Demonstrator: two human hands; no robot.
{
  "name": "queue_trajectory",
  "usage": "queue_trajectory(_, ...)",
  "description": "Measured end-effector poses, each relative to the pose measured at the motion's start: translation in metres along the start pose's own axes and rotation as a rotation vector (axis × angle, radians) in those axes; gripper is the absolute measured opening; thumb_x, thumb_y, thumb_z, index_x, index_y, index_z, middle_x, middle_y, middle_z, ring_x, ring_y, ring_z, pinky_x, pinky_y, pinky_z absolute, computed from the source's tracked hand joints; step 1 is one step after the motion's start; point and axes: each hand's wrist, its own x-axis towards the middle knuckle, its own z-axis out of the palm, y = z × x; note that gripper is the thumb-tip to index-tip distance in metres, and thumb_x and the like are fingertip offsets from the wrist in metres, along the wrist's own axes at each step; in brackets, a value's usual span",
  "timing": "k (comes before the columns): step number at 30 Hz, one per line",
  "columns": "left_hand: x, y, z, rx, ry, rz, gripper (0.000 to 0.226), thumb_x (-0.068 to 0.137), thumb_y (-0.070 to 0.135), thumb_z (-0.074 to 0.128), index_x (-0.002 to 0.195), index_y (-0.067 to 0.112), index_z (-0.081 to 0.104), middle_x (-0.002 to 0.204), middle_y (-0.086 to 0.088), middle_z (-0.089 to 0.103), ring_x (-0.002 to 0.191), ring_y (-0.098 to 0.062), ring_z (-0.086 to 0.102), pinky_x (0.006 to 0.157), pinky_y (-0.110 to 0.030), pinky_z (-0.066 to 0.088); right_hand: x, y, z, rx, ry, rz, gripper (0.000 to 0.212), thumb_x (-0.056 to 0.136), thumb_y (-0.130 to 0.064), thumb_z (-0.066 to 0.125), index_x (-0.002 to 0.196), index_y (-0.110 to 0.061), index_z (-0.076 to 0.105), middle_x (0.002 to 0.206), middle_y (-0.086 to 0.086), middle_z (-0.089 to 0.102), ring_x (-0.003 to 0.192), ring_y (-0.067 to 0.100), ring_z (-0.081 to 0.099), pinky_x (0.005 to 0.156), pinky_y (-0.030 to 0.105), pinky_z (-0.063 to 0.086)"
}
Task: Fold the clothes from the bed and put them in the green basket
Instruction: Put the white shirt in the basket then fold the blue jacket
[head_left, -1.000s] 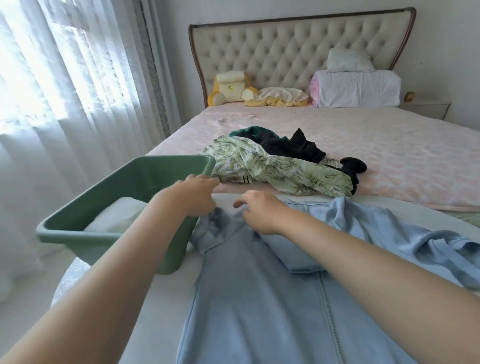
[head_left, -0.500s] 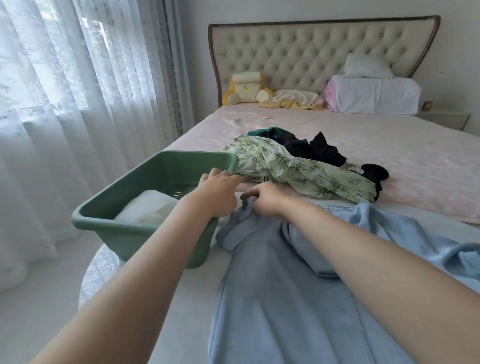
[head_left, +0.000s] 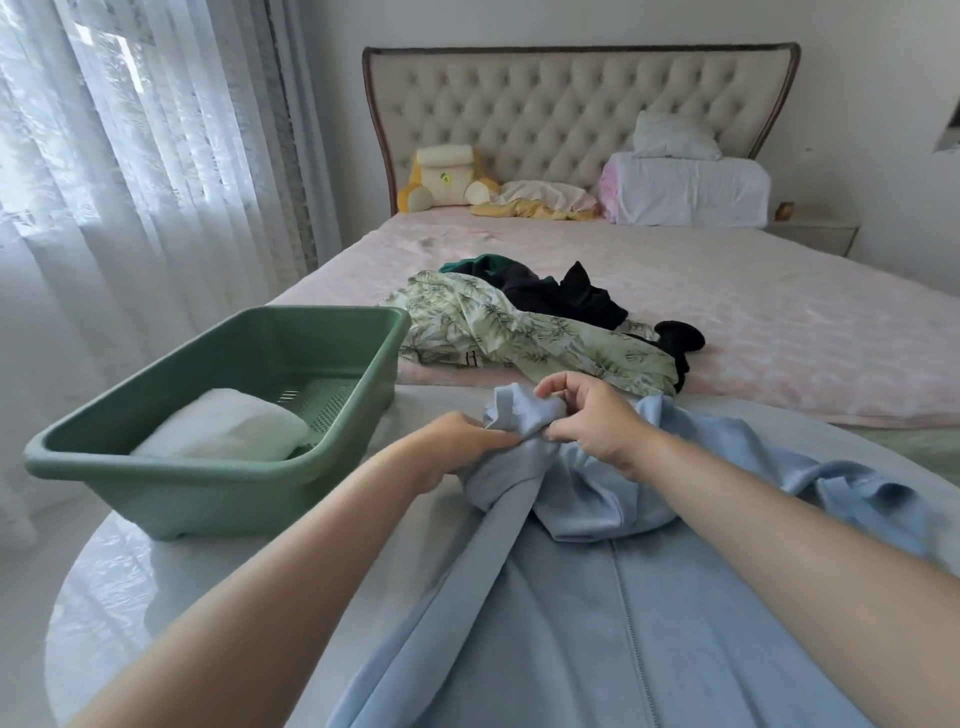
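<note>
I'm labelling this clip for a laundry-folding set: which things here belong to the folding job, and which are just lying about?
Job: blue zip garment, gripped by left hand and right hand; green basket; leaf-print garment; dark clothes.
Lying about: plush toy; white pillows; curtain.

We see both hands, left hand (head_left: 457, 447) and right hand (head_left: 592, 415), bunching the blue zip garment (head_left: 597, 597); the green basket (head_left: 208, 488) sits left of them.

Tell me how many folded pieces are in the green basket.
1: a white folded piece lies in the near left part of the green basket. Anything underneath it would be hidden.
</note>
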Motion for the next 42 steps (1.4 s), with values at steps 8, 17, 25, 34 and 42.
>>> queue_trajectory(8, 0.007, 0.026, -0.032, 0.238, 0.328, -0.022, 0.032, 0.094, 0.022, 0.055, 0.114, -0.001, 0.062, 0.087, -0.011, 0.062, 0.079, -0.025, 0.058, 0.067, -0.035, 0.051, 0.002, 0.006, -0.009, -0.213, 0.124, 0.074, 0.039, 0.087, -0.007, 0.068, 0.12, -0.024, 0.057, 0.09, 0.0, 0.06, 0.069, 0.015, 0.055, 0.063, 0.029, 0.046)
queue_trajectory(17, -0.013, 0.044, 0.012, -0.328, -0.439, -0.048, 0.036, 0.104, 0.028, 0.048, 0.132, 0.006, 0.045, 0.116, -0.02, 0.065, 0.093, -0.038, 0.072, 0.069, -0.041, 0.06, -0.001, -0.003, -0.019, 0.139, -0.015, 0.515, 0.06, 0.083, -0.073, 0.056, 0.114, -0.022, 0.061, 0.112, 0.011, 0.064, 0.098, 0.033, 0.065, 0.078, 0.039, 0.052)
queue_trajectory(25, 0.038, 0.013, 0.009, 0.466, 0.157, 0.453, 0.045, 0.094, -0.002, 0.036, 0.115, 0.022, 0.067, 0.114, 0.004, 0.066, 0.104, -0.018, 0.062, 0.089, -0.029, 0.048, 0.0, 0.02, -0.02, -0.192, 0.148, 0.506, 0.013, 0.096, -0.004, 0.041, 0.098, -0.007, 0.054, 0.083, 0.01, 0.054, 0.068, 0.024, 0.053, 0.059, 0.029, 0.047)
queue_trajectory(34, 0.062, 0.016, -0.003, 1.208, 0.366, 0.539, 0.035, 0.096, 0.022, 0.035, 0.109, 0.03, 0.067, 0.093, 0.004, 0.06, 0.117, -0.022, 0.051, 0.115, -0.042, 0.014, 0.008, 0.024, -0.024, -0.203, 0.343, 0.247, 0.024, 0.104, -0.014, 0.036, 0.123, -0.022, 0.048, 0.086, 0.003, 0.054, 0.06, 0.016, 0.045, 0.051, 0.029, 0.033)
queue_trajectory(42, 0.069, 0.012, -0.009, 1.282, 0.747, 0.288, 0.041, 0.088, 0.011, 0.047, 0.128, 0.013, 0.051, 0.129, -0.011, 0.049, 0.122, -0.032, 0.044, 0.103, -0.042, 0.034, 0.029, 0.052, 0.012, -0.475, 0.364, 0.114, 0.032, 0.101, -0.01, 0.049, 0.131, -0.022, 0.046, 0.113, 0.002, 0.055, 0.081, 0.014, 0.052, 0.057, 0.024, 0.033)
